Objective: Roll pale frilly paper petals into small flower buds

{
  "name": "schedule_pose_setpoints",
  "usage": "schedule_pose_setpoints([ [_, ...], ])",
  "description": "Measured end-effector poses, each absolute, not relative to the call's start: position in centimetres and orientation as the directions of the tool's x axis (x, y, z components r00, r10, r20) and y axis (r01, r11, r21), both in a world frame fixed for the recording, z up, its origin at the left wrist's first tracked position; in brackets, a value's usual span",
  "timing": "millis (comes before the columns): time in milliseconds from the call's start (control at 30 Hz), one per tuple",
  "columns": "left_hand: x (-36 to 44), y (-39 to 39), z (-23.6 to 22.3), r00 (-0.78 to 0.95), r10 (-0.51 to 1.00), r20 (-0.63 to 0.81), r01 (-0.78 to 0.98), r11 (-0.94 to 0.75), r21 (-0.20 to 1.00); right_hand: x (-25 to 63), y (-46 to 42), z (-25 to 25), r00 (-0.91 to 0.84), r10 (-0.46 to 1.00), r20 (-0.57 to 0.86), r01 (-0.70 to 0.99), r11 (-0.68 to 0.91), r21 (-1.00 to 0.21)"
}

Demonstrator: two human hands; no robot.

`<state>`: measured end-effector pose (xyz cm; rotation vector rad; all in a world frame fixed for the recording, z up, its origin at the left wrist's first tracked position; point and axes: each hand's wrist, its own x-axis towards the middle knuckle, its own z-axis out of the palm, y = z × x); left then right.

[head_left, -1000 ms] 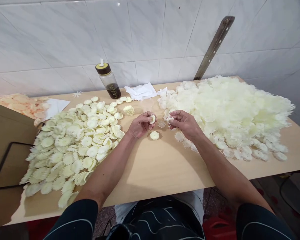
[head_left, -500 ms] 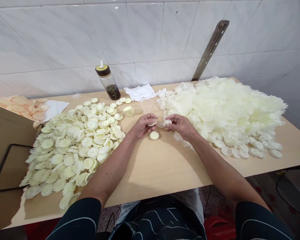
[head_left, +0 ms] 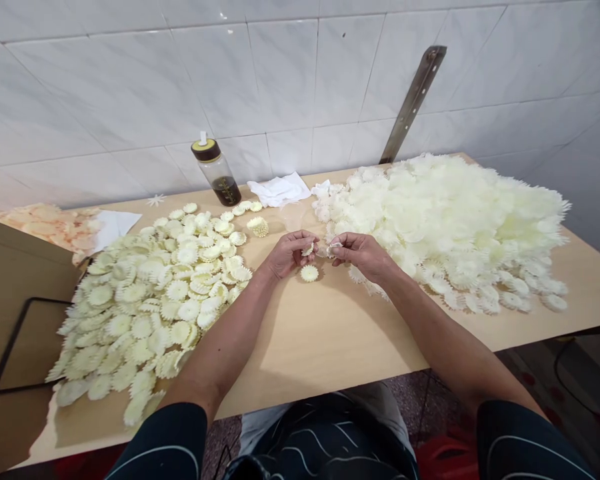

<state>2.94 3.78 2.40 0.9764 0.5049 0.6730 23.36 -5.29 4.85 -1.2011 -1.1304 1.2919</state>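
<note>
My left hand (head_left: 289, 256) pinches a small pale yellow toothed flower disc (head_left: 307, 250) between thumb and fingers. Close on its right, my right hand (head_left: 364, 256) is closed on a thin whitish petal piece (head_left: 335, 245), partly covered by the fingertips. The two pieces are a short gap apart above the table (head_left: 300, 340). Below the left fingers lies a single yellow disc (head_left: 309, 273). A big heap of cupped yellow discs (head_left: 180, 290) spreads beyond my left forearm. To the right rises a larger pile of flat, translucent petal pieces (head_left: 455, 220).
Behind the hands stand a short stack of discs (head_left: 258, 227) and a bottle of dark liquid (head_left: 226, 190). White tissue (head_left: 281, 189) lies near the tiled wall. A cardboard box (head_left: 20, 320) borders the left side, with peach-coloured petals (head_left: 47, 227) behind it. A metal bar (head_left: 413, 105) leans against the wall.
My left hand has moved slightly right, and the disc in it is now tilted more upright. The right hand keeps its piece, turned a little. The whole view has shifted slightly.
</note>
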Motion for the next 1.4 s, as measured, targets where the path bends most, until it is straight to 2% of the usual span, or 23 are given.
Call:
schedule_pose_setpoints([
  [300,2.9,3.9,2.3,0.705,0.704,-0.091,-0.3,0.412,0.861,23.7,-5.0,3.7,0.174,0.985,-0.001,-0.055,0.008,-0.998],
  [433,3.0,3.9,2.2,0.702,0.707,-0.087,-0.309,0.412,0.857,24.0,-5.3,4.1,0.187,0.982,0.018,-0.056,0.029,-0.998],
  [567,3.0,3.8,2.3,0.681,0.724,-0.109,-0.301,0.413,0.859,24.3,-5.6,4.5,0.168,0.985,0.041,-0.069,0.053,-0.996],
  [800,2.7,3.6,2.4,0.677,0.729,-0.102,-0.301,0.4,0.866,24.3,-5.6,4.4,0.032,0.999,-0.01,-0.165,-0.005,-0.986],
  [1067,2.9,3.1,2.8,0.647,0.754,-0.114,-0.292,0.383,0.877,23.5,-5.6,4.3,0.042,0.999,-0.022,-0.133,-0.016,-0.991],
  [1400,2.9,2.6,2.8,0.578,0.808,-0.111,-0.336,0.36,0.87,24.6,-5.9,5.3,0.163,0.975,0.152,-0.064,0.164,-0.984],
])
